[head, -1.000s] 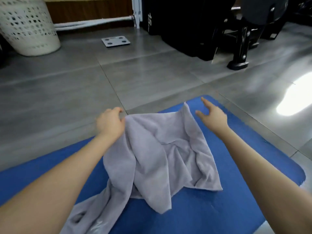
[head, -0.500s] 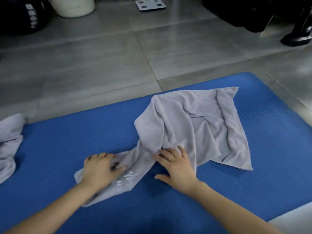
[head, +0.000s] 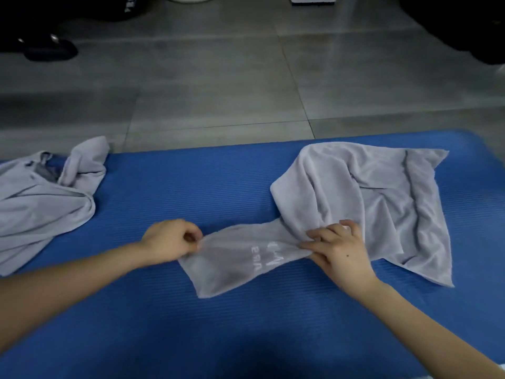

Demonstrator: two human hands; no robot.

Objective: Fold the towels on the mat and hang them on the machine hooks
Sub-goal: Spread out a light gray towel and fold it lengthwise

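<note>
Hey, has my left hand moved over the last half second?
Yes. The left hand has slid leftward along the blue mat, away from the bunched part of the towel, and now pinches its near-left edge.

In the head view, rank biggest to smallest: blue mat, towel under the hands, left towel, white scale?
1. blue mat
2. towel under the hands
3. left towel, cut by the frame edge, so rank unsure
4. white scale, far off and cropped

Dim even light, soft blur, dark shadow at bottom centre, wide-angle bending
</note>
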